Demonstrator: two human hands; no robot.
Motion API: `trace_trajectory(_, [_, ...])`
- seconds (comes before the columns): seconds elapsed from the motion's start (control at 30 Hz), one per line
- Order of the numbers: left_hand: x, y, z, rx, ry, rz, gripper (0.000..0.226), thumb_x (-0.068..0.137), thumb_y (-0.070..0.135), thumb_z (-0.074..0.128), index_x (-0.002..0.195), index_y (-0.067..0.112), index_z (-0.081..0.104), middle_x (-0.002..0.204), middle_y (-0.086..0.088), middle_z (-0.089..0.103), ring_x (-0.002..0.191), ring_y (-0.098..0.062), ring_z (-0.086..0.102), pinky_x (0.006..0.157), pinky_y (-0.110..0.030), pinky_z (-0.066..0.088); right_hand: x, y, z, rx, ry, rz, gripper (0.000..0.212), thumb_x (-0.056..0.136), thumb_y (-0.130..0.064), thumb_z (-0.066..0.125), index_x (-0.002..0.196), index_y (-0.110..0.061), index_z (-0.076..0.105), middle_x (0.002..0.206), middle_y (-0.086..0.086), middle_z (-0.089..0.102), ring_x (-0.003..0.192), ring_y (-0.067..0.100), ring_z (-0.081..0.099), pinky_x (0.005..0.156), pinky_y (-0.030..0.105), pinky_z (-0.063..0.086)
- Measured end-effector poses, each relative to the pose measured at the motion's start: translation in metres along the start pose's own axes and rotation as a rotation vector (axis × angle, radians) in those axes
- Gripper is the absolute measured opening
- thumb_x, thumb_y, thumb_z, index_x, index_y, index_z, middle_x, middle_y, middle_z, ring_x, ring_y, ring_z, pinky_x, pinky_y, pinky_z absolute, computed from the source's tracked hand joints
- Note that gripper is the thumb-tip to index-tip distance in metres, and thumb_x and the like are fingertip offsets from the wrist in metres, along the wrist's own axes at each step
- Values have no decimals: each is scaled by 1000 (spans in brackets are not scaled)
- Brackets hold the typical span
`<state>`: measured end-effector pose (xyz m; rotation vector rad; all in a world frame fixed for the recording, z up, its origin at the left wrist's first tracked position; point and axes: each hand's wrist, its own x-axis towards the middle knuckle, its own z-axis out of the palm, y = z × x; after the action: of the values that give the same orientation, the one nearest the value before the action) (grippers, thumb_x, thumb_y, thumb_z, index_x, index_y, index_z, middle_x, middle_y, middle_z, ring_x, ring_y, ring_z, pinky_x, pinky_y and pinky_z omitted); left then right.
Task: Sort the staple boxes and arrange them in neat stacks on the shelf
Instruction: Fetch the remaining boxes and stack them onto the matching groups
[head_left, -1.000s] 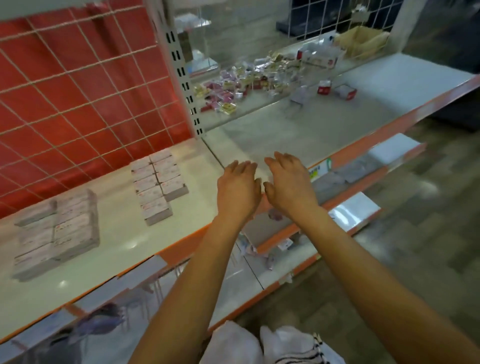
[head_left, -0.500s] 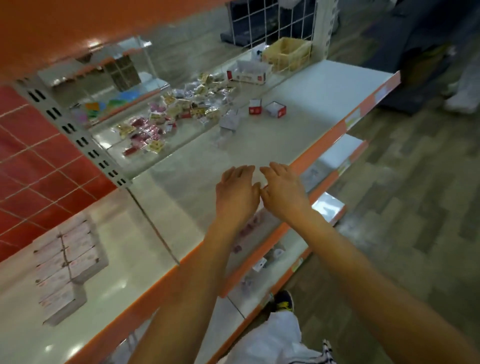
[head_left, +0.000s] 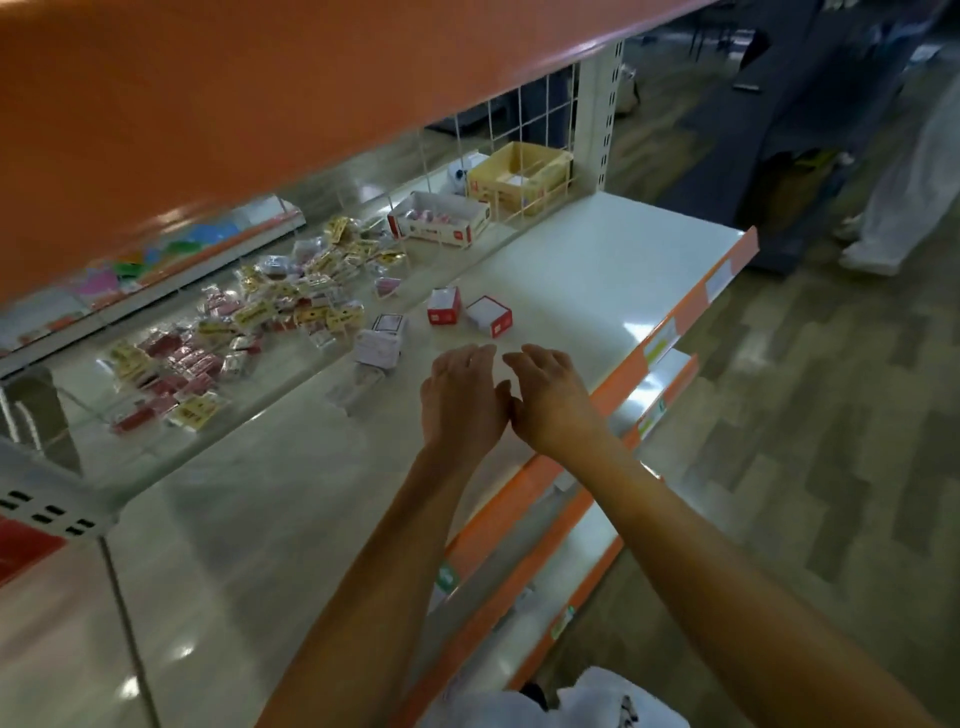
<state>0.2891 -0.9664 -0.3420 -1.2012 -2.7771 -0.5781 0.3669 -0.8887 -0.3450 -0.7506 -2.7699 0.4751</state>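
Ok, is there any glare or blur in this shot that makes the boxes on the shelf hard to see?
In the head view, white glare patches sit on the shelf near its front edge; the packet pile is soft, its print unreadable; the orange upper shelf is a blurred band across the top; the red box and the white-topped box beside it are distinct.

The shelf (head_left: 597, 260) was white, with an orange front edge carrying labels. Near its middle lay two red-and-white staple boxes (head_left: 444, 306), close together but apart. A small pile of white boxes (head_left: 382, 343) stood just left of them. Further back lay scattered yellow and red packets (head_left: 291, 306), an open red-and-white carton (head_left: 439, 221) and a yellow carton (head_left: 519, 176).
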Motion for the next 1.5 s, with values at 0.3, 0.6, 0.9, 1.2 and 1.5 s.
trace_trajectory(0.3, [56,-3,27,18,63,-55,47,90,27,60,133,14,47,136,-7,50,127,-25,43,99,-36,41,63,30,1,18,-95,-80,48,91,-23,54,137,-15,43,141,5,44,131,26,35,109,37,32])
trace_trajectory(0.6, [107,-22,62,59,113,-234,62,87,20,59,144,15,35,139,-14,43,126,-32,43,101,-40,39,116,54,9,34,-164,-176,59,87,-40,26,140,-19,40,136,13,47,122,37,43,100,44,40])
trace_trajectory(0.9, [130,-33,61,53,-24,-347,54,93,14,51,144,22,35,150,-15,27,130,-39,37,102,-45,38,142,52,21,97,-179,-233,39,95,-39,43,128,-19,48,123,14,52,110,34,48,87,40,41])
trace_trajectory(1.2, [123,-30,60,-102,268,-465,18,93,22,55,105,11,63,113,-13,60,105,-26,55,75,-26,33,151,62,19,265,-205,-202,28,89,-21,55,115,-10,52,113,11,59,105,31,51,81,35,40])
trace_trajectory(1.5, [65,-13,38,-693,334,-655,24,96,12,43,115,19,57,119,-10,60,93,-17,59,73,-27,47,132,79,7,847,-284,-60,17,88,-21,58,102,-16,65,96,0,67,90,17,64,76,34,57])
